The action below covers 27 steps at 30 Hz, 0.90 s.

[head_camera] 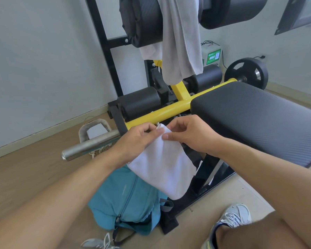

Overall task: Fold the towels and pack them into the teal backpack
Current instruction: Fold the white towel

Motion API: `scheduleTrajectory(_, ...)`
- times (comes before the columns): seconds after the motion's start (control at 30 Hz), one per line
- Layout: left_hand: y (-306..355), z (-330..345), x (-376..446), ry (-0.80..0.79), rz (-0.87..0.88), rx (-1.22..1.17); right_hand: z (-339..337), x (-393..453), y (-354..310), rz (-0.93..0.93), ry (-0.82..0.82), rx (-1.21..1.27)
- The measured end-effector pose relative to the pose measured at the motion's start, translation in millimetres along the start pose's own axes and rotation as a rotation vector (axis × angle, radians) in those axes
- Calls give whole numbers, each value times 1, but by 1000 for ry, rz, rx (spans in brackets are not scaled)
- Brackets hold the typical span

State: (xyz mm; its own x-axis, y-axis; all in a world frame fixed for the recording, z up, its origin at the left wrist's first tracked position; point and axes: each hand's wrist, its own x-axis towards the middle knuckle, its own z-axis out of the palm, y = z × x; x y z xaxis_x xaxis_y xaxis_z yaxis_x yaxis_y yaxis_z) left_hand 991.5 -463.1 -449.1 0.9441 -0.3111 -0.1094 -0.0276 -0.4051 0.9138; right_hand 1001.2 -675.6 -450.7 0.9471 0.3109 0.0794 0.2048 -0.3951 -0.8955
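Observation:
A small white towel [164,164], folded over, hangs in the air above the teal backpack [126,203]. My left hand [136,139] pinches its top corner from the left. My right hand [188,133] pinches the same top edge from the right, thumb on the cloth. The backpack lies on the wooden floor below, its zipper running down the front. A long grey towel [180,38] is draped over the black roller pads of the gym machine, high in the middle of the view.
The black padded bench [258,114] with yellow frame [160,112] stands right behind my hands. A steel bar [90,146] sticks out to the left, and a weight plate [246,72] sits at the back right. My shoes [235,216] are beside the backpack.

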Motion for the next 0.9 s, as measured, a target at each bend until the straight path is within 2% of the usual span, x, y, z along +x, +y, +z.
scheduleTrajectory(0.1, 2, -1, -2, -70, 16, 39, 0, 2, 1, 14, 27, 2)
scheduleTrajectory(0.2, 5, 0, -2, -60, 24, 95, 0, 3, 4, 17, 41, 9)
scheduleTrajectory(0.4, 6, -2, -3, -68, 3, 60, 0, 1, 4, 10, 27, 2)
scheduleTrajectory(0.47, 6, -3, -2, -64, 15, 67, 1, 3, 5, 50, -11, 38)
scheduleTrajectory(0.53, 7, -4, -3, -58, 26, 56, -1, 2, 6, 138, -116, 59)
scheduleTrajectory(0.63, 5, -5, -2, -51, 40, 52, -5, 0, 9, 181, -270, -46)
scheduleTrajectory(0.73, 1, -7, 2, -25, 38, 115, -4, 0, 9, 148, -233, -75)
scheduleTrajectory(0.83, -1, -7, 4, 2, 21, 140, 4, 1, 11, 101, -245, -4)
scheduleTrajectory(0.9, -3, -5, 4, 15, 67, 247, 8, 0, 10, 69, -270, 7)
